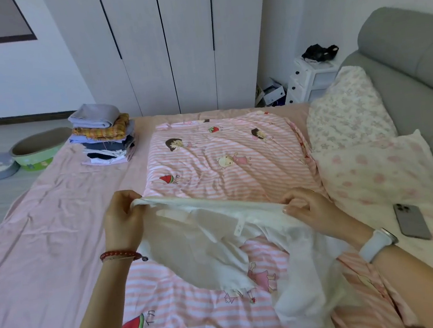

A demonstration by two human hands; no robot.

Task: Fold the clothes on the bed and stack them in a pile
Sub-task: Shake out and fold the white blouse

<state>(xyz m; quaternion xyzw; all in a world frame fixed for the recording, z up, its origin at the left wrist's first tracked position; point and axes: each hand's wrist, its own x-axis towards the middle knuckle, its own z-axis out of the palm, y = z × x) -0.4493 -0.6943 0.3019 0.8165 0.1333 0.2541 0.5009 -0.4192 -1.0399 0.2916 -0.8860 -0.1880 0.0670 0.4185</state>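
the thin white garment [219, 247], light and limp over the striped quilt [226, 162] on the bed, hangs from its top edge, pinched by left hand [123, 223] and right hand [309, 210] fingers, the sensible hold.

quilt [225, 160]: near part hidden under garment [208, 248], cut by bottom edge | headboard [409, 42]: cut by right edge

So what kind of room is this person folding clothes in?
Most likely a home bedroom. The person works over a bed with a padded grey headboard and pillows, and tall white wardrobe doors stand behind it. A pile of folded clothes sits at the bed's far corner.
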